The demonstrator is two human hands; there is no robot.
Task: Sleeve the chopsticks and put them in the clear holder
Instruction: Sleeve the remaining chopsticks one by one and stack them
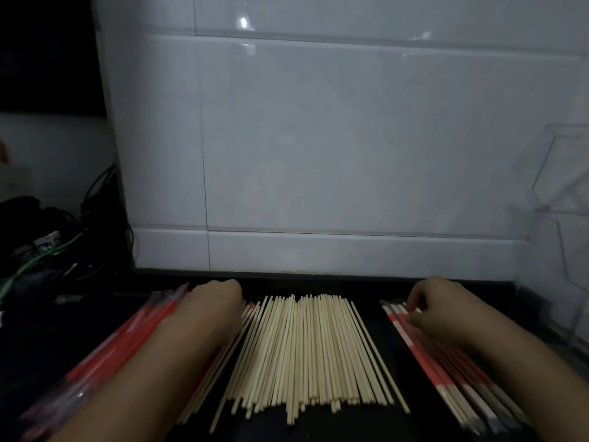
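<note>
A wide pile of bare wooden chopsticks (306, 352) lies on the dark counter, pointing away from me. Left of it sits a stack of red paper sleeves in clear wrap (121, 342). My left hand (213, 301) rests over the far end of that stack with its fingers curled downward, and what they hold is hidden. On the right lies a bundle of sleeved chopsticks (446, 368), red and white. My right hand (436, 304) curls over their far ends, fingertips pinching at them. The clear holder (561, 173) stands at the far right against the wall.
A white tiled wall (318, 138) rises directly behind the counter. Tangled cables and dark gear (47, 244) lie at the far left. The dark counter top (404, 378) shows between the piles.
</note>
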